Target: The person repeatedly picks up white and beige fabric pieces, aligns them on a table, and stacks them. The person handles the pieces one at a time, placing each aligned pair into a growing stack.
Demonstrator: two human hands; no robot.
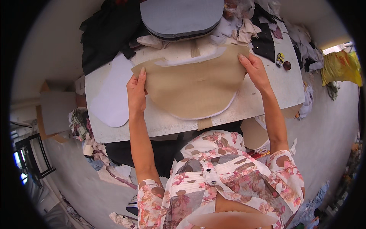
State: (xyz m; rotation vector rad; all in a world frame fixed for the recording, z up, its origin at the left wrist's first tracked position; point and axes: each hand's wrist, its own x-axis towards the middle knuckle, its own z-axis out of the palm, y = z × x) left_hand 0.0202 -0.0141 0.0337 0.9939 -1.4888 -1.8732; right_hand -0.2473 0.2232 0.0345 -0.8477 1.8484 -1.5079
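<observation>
A tan fabric piece (194,86) with a rounded lower edge is stretched between my two hands over the white table. My left hand (136,89) pinches its upper left corner, thumb on top. At the upper right corner, my right hand (254,68) grips it the same way. Beneath the tan fabric lies a white rounded piece (227,107), its rim showing along the bottom and at the upper edge. A separate white rounded sheet (112,95) lies flat on the table beside my left hand.
The white table (152,128) carries a stack of grey rounded pieces (182,17) at its far edge, black cloth (106,34) far left and scraps far right. A small yellow-black item (280,60) and a dark round object (287,65) sit at right. A yellow bag (340,70) hangs beyond.
</observation>
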